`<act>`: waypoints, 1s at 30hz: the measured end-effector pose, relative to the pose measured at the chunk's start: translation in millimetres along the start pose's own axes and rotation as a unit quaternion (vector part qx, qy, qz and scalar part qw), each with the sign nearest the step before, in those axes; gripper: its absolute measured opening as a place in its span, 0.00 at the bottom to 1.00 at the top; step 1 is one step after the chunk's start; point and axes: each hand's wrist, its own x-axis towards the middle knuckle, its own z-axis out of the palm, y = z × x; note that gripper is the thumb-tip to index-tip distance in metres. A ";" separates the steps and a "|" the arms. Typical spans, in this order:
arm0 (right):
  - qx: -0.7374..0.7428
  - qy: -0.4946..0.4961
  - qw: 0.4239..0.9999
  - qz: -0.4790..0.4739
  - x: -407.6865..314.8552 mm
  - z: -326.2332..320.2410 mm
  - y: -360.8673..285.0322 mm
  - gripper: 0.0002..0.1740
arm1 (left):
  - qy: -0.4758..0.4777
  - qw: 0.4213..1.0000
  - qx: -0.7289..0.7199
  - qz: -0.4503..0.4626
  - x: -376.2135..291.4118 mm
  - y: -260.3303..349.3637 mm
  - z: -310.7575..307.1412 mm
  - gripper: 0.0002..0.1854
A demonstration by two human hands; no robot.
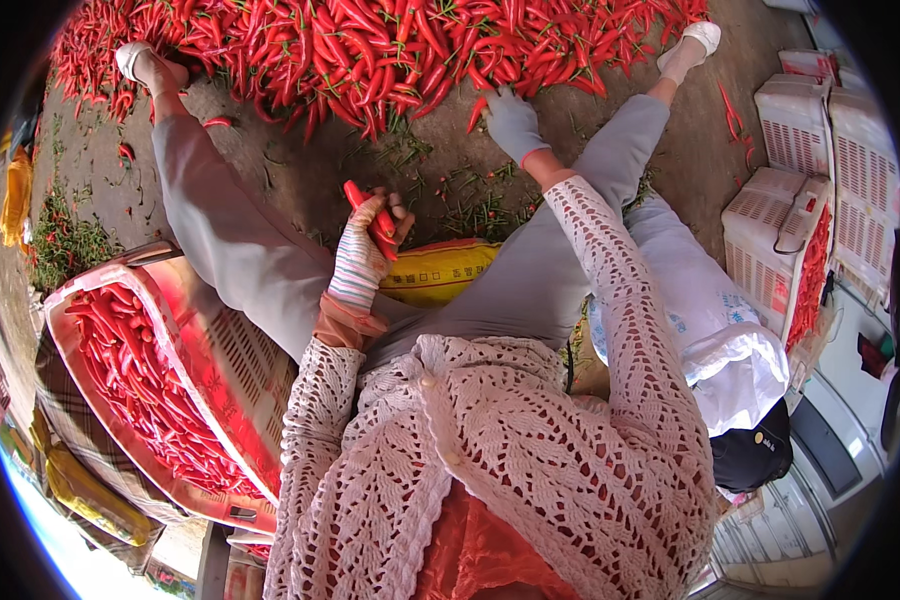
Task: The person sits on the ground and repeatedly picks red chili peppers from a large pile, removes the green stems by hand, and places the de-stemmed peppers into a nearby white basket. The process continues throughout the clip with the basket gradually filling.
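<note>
A broad heap of red chili peppers (390, 56), many with green stems, lies on the ground between and beyond my feet. My left hand (375, 225), in a striped glove with bare fingertips, holds a few red chilies (371, 217) above my lap. At the near edge of the heap is my right hand (511, 124) in a grey glove. Its fingers are at a single red chili (477, 114) that points down toward the ground; the fingertips are partly hidden against the heap, so the grip is hard to make out.
Cut green stems (487, 214) litter the ground before me. On my left stands a crate (172, 330) filled with chilies. A white woven sack (690, 300) lies by my right leg, near stacked white crates (776, 217). A yellow printed bag (442, 271) sits between my thighs.
</note>
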 end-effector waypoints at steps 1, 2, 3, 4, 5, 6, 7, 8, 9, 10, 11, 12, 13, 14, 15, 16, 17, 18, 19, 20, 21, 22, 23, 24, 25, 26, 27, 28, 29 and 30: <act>-0.063 0.022 0.996 0.054 18.5 12.0 9.2 0.17 | -0.032 0.999 -0.007 -0.010 0.5 -2.6 1.9 0.12; -0.103 -0.070 0.983 0.136 33.0 21.8 12.2 0.19 | 0.012 0.999 -0.029 -0.033 1.7 -7.2 4.2 0.14; -0.081 -0.051 0.986 0.138 37.8 27.7 12.9 0.19 | 0.000 0.998 -0.034 -0.051 3.3 -10.6 5.1 0.14; -0.065 -0.051 0.984 0.155 39.0 31.0 8.3 0.18 | 0.011 0.998 -0.028 -0.049 7.0 -15.1 7.1 0.14; -0.047 -0.068 0.981 0.175 34.6 30.5 1.2 0.18 | 0.039 0.998 -0.020 -0.055 10.8 -19.4 8.0 0.15; -0.046 -0.013 0.989 0.140 22.3 26.4 -8.3 0.19 | 0.071 0.996 0.016 -0.046 17.4 -22.4 9.5 0.14; -0.016 -0.019 0.993 0.112 8.9 18.2 -18.0 0.18 | 0.063 0.997 0.045 -0.014 25.3 -25.4 11.0 0.15; 0.016 -0.019 0.996 0.082 -5.3 7.7 -27.5 0.18 | 0.080 0.994 0.077 0.017 35.0 -27.2 12.7 0.16; 0.047 -0.020 0.997 0.053 -22.3 -3.8 -38.6 0.18 | 0.099 0.988 0.109 0.043 44.4 -29.0 14.3 0.17; 0.060 -0.039 0.997 0.003 -40.5 -13.9 -50.2 0.17 | 0.066 0.989 0.116 0.062 53.6 -29.1 14.9 0.20; 0.076 -0.059 0.994 -0.050 -58.4 -23.7 -61.5 0.16 | 0.068 0.988 0.128 0.060 60.8 -30.9 15.7 0.21; 0.125 -0.091 0.982 -0.105 -74.6 -31.7 -72.6 0.13 | 0.070 0.986 0.142 0.058 65.2 -31.7 14.6 0.22; 0.188 -0.114 0.958 -0.183 -87.9 -39.4 -79.3 0.11 | 0.040 0.986 0.149 0.068 67.6 -33.3 13.9 0.23; 0.214 -0.153 0.940 -0.216 -100.0 -47.2 -83.0 0.09 | 0.074 0.979 0.187 0.019 67.0 -33.4 11.3 0.21; 0.267 -0.144 0.912 -0.277 -111.7 -52.6 -87.3 0.07 | 0.038 0.983 0.181 0.000 66.1 -33.4 9.5 0.20; 0.267 -0.175 0.890 -0.326 -124.5 -54.9 -96.5 0.06 | 0.013 0.984 0.175 -0.026 62.6 -32.4 6.7 0.19; 0.225 -0.240 0.879 -0.346 -127.5 -55.5 -95.8 0.07 | 0.018 0.982 0.175 -0.067 59.7 -30.4 4.5 0.18; 0.192 -0.277 0.869 -0.361 -125.1 -53.5 -92.2 0.07 | -0.029 0.991 0.116 -0.060 57.7 -27.1 3.0 0.15; 0.168 -0.329 0.843 -0.390 -123.4 -49.7 -88.4 0.08 | -0.026 0.997 0.050 -0.057 57.3 -23.1 2.0 0.12; 0.102 -0.280 0.893 -0.336 -105.4 -42.8 -70.3 0.08 | -0.009 0.999 0.032 -0.041 57.3 -18.8 0.8 0.14; 0.068 -0.222 0.946 -0.228 -80.4 -32.9 -50.2 0.09 | -0.031 0.999 0.007 -0.024 58.4 -15.0 -0.1 0.15; -0.019 -0.120 0.984 -0.128 -54.2 -23.1 -29.1 0.11 | 0.004 1.000 0.010 -0.022 59.2 -12.1 -1.4 0.14; -0.084 -0.031 0.994 -0.059 -30.1 -13.0 -9.2 0.14 | -0.005 0.999 0.017 -0.036 61.1 -10.7 -1.8 0.13; -0.102 -0.072 0.992 -0.005 -11.1 -1.7 4.7 0.15 | -0.027 0.999 0.026 -0.035 62.5 -10.9 -2.7 0.12; -0.129 -0.082 0.987 0.056 0.3 8.1 13.5 0.17 | -0.027 0.998 0.038 -0.040 64.2 -13.2 -3.3 0.11; -0.085 -0.088 0.991 0.052 7.2 15.0 18.3 0.17 | -0.035 0.997 0.041 -0.053 65.7 -16.4 -3.8 0.12; -0.047 -0.081 0.994 0.055 9.2 18.9 17.0 0.18 | -0.017 0.999 0.016 -0.046 67.2 -22.8 -3.6 0.15; -0.017 -0.112 0.991 0.069 6.3 19.8 10.2 0.18 | 0.014 0.999 0.050 0.000 68.0 -26.9 -4.1 0.18; 0.037 -0.070 0.995 0.063 -0.3 18.0 -1.8 0.17 | 0.038 0.996 0.079 0.027 67.9 -33.1 -5.2 0.20; 0.086 -0.068 0.991 0.074 -12.1 12.3 -16.1 0.17 | 0.046 0.991 0.115 0.053 69.4 -38.1 -4.9 0.22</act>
